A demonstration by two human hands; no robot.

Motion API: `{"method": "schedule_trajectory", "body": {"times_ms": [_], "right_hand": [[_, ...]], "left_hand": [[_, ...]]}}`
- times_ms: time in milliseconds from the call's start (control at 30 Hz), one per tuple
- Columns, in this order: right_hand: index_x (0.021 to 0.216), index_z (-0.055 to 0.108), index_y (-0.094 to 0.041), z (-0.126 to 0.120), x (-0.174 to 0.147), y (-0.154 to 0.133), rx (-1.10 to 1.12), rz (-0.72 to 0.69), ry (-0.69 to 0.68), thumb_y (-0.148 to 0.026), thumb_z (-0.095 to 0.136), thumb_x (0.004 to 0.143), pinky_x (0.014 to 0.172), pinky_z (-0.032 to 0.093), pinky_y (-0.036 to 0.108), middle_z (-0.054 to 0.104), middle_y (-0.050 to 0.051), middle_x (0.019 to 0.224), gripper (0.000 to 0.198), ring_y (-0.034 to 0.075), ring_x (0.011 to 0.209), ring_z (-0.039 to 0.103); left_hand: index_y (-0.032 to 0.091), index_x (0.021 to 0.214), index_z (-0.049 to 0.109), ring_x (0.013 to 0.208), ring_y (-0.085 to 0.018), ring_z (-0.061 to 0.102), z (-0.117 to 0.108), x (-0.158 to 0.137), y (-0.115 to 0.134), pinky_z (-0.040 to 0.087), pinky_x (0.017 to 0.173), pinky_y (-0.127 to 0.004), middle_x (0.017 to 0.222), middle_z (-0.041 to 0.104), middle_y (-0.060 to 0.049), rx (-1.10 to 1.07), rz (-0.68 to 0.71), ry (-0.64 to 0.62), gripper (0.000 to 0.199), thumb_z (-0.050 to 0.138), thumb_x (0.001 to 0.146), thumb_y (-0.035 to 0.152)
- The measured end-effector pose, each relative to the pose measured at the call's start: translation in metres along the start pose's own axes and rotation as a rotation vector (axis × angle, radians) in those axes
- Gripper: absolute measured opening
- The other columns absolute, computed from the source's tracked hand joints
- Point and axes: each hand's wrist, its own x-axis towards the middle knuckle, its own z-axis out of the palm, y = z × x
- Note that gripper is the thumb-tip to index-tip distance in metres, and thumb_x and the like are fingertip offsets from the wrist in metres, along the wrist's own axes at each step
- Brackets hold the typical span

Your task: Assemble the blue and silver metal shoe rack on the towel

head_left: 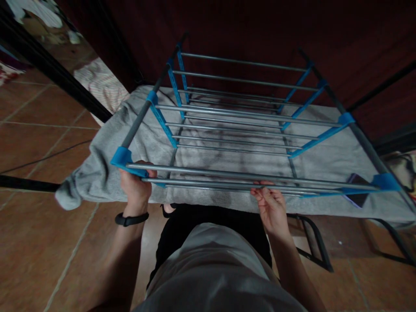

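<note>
A shoe rack (247, 115) of grey metal tubes with bright blue plastic brackets stands on a grey blanket (214, 156). My left hand (136, 184), with a black band at the wrist, is wrapped round the blue bracket (121, 158) at the rack's near left corner. Along the near side, right of the middle, my right hand (268, 199) has its fingers closed on a thin metal rod (227, 185). At the right end, a dark phone (357, 190) lies on the blanket, partly behind the rack's rods.
Black metal bars (55, 63) run past on the left. A dark red panel (243, 26) rises behind the rack. Striped cloth (99, 82) hangs near the left end. Below are brown floor tiles (65, 242) and a black metal leg frame (316, 242).
</note>
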Motion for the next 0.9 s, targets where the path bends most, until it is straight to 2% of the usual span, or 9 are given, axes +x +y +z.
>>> {"method": "schedule_trajectory", "body": {"times_ms": [100, 300, 400, 567, 633, 733, 800, 900], "right_hand": [[0.093, 0.071, -0.023, -0.001, 0.0, 0.001, -0.002, 0.003, 0.002, -0.029, 0.077, 0.078, 0.079, 0.058, 0.032, 0.073, 0.0, 0.092, 0.017, 0.014, 0.081, 0.07], [0.095, 0.071, -0.024, -0.002, 0.001, 0.002, 0.013, 0.014, 0.008, -0.027, 0.077, 0.079, 0.085, 0.056, 0.032, 0.073, -0.001, 0.095, 0.017, 0.013, 0.084, 0.07], [0.094, 0.071, -0.023, -0.001, 0.002, 0.002, 0.019, 0.0, 0.008, -0.027, 0.077, 0.079, 0.083, 0.057, 0.031, 0.073, -0.001, 0.095, 0.017, 0.013, 0.083, 0.07], [0.091, 0.07, -0.024, -0.001, -0.002, 0.004, -0.021, -0.004, 0.023, -0.033, 0.075, 0.081, 0.082, 0.057, 0.033, 0.073, 0.0, 0.093, 0.015, 0.014, 0.083, 0.07], [0.091, 0.069, -0.023, 0.002, -0.009, 0.006, -0.109, 0.039, -0.05, -0.038, 0.067, 0.087, 0.081, 0.057, 0.035, 0.073, 0.002, 0.092, 0.016, 0.016, 0.083, 0.07], [0.093, 0.069, -0.02, 0.019, -0.024, 0.008, -0.375, 0.061, -0.298, -0.038, 0.052, 0.097, 0.078, 0.057, 0.032, 0.072, 0.005, 0.092, 0.025, 0.016, 0.081, 0.069], [0.099, 0.069, -0.021, 0.039, -0.033, 0.009, -0.588, -0.1, -0.488, -0.032, 0.047, 0.099, 0.083, 0.056, 0.032, 0.071, 0.005, 0.098, 0.024, 0.016, 0.09, 0.068], [0.116, 0.064, -0.021, 0.079, -0.037, 0.011, -0.913, -0.558, -0.747, -0.021, 0.045, 0.099, 0.101, 0.049, 0.035, 0.066, 0.007, 0.12, 0.026, 0.017, 0.114, 0.06]], "left_hand": [[0.023, 0.046, 0.034, 0.035, -0.011, 0.038, 0.006, 0.002, 0.001, 0.028, 0.036, -0.026, 0.036, 0.035, 0.002, -0.113, -0.011, -0.01, 0.063, 0.026, 0.091, 0.066], [0.024, 0.041, 0.032, 0.029, -0.01, 0.029, 0.015, 0.003, -0.001, 0.018, 0.031, -0.025, 0.031, 0.027, 0.002, -0.253, -0.094, 0.111, 0.074, 0.004, 0.09, 0.071], [0.024, 0.044, 0.033, 0.03, -0.01, 0.029, 0.016, 0.003, -0.002, 0.018, 0.031, -0.024, 0.033, 0.027, 0.003, -0.295, -0.112, 0.112, 0.072, 0.004, 0.091, 0.07], [0.023, 0.049, 0.035, 0.03, -0.009, 0.029, 0.019, 0.001, -0.002, 0.016, 0.031, -0.024, 0.033, 0.029, 0.005, -0.315, -0.087, 0.171, 0.068, 0.021, 0.087, 0.077], [0.023, 0.05, 0.036, 0.03, -0.009, 0.029, 0.02, 0.0, -0.001, 0.017, 0.031, -0.024, 0.033, 0.03, 0.006, -0.285, -0.086, 0.185, 0.069, 0.024, 0.082, 0.083], [0.024, 0.052, 0.036, 0.032, -0.009, 0.03, 0.021, -0.002, 0.002, 0.018, 0.033, -0.025, 0.036, 0.029, 0.006, -0.25, -0.094, 0.188, 0.065, 0.03, 0.083, 0.081], [0.024, 0.053, 0.035, 0.033, -0.01, 0.029, 0.022, -0.003, 0.003, 0.017, 0.035, -0.026, 0.037, 0.029, 0.006, -0.246, -0.107, 0.191, 0.062, 0.03, 0.085, 0.077], [0.025, 0.054, 0.033, 0.034, -0.01, 0.027, 0.024, -0.005, 0.005, 0.016, 0.037, -0.027, 0.039, 0.028, 0.006, -0.225, -0.119, 0.219, 0.061, 0.027, 0.085, 0.077]]}}
